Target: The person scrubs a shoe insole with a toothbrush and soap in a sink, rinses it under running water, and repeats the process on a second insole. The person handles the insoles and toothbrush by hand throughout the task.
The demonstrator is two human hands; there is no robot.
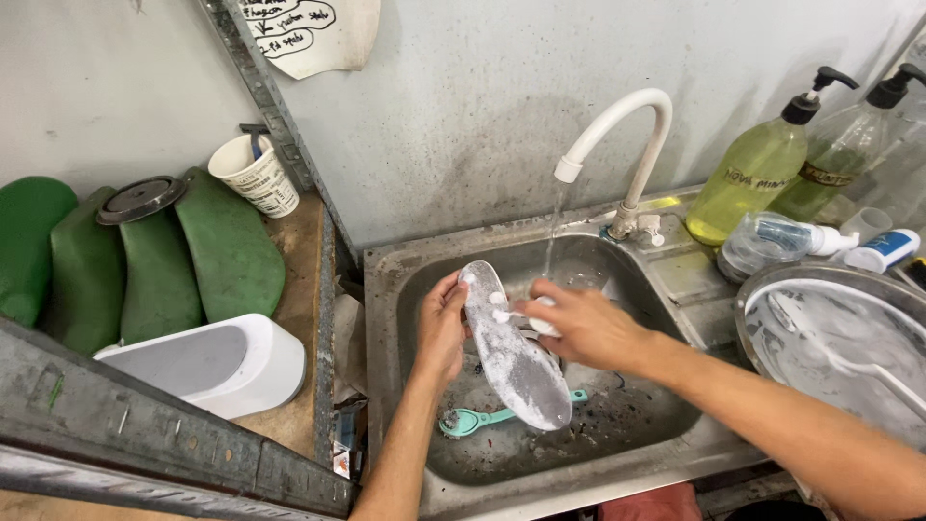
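Note:
Over the steel sink (386,289) my left hand (442,323) grips the left edge of a grey shoe insole (516,362) covered in white soap foam. The insole slants from upper left down to lower right. My right hand (579,323) presses a small white foamy object (542,326), a sponge or brush, against the upper part of the insole. A thin stream of water runs from the white curved tap (627,125) just behind my hands. A teal brush (473,421) lies on the dirty sink bottom under the insole.
Several green insoles (222,251) lean on the shelf at left, with a paper cup (256,174) and a white tub (222,362). At right stand two pump bottles (762,169), small tubes (883,251) and a foamy metal basin (830,338).

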